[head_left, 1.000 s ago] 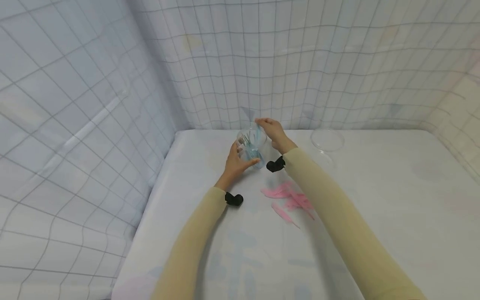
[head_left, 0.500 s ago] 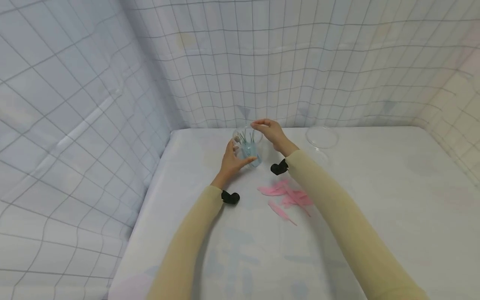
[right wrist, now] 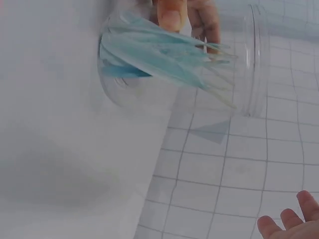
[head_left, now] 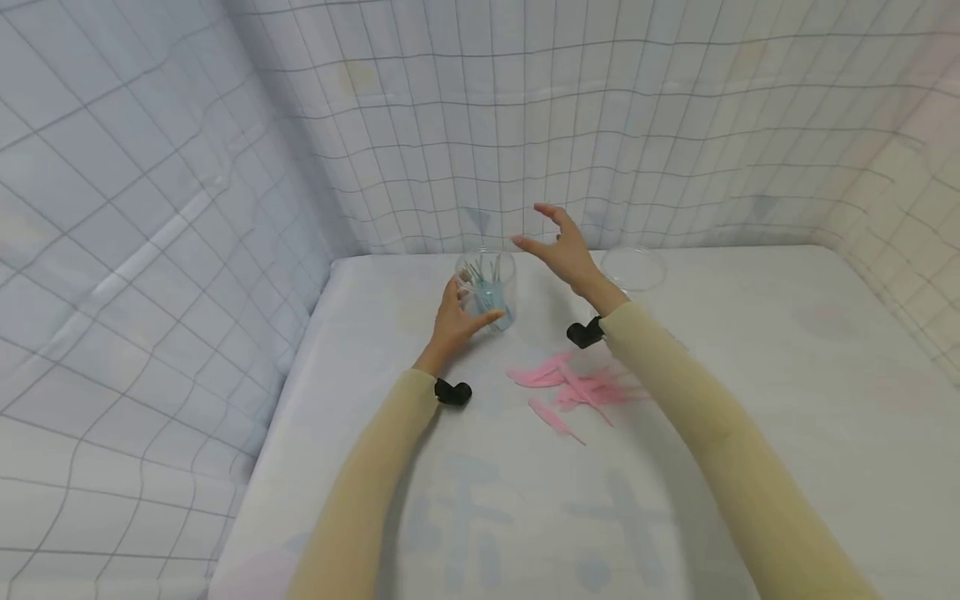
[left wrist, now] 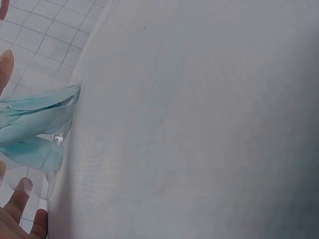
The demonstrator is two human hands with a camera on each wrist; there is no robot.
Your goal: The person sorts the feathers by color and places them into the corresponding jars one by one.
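Observation:
A clear jar [head_left: 504,271] stands at the back of the table with several light blue feathers [head_left: 491,296] inside, their pale quills pointing up. My left hand [head_left: 452,325] holds the jar from its left side, thumb across the front. In the right wrist view the left thumb [right wrist: 170,19] lies against the jar wall, and the blue feathers [right wrist: 154,55] show through. To the right of the jar, above the table, my right hand [head_left: 568,257] is raised with thumb and fingers spread apart and nothing in it. The left wrist view shows blue feathers [left wrist: 35,122] between the left fingers.
Several pink feathers [head_left: 577,387] lie in a loose pile on the white table, partly near the right sleeve. A clear round lid [head_left: 634,289] lies at the back right. Grid-patterned cloth [head_left: 420,125] hangs behind and at both sides.
A blue feather that the right hand held upright at the jar mouth has gone down into the jar. The right hand has spread its fingers and moved right, away from the jar.

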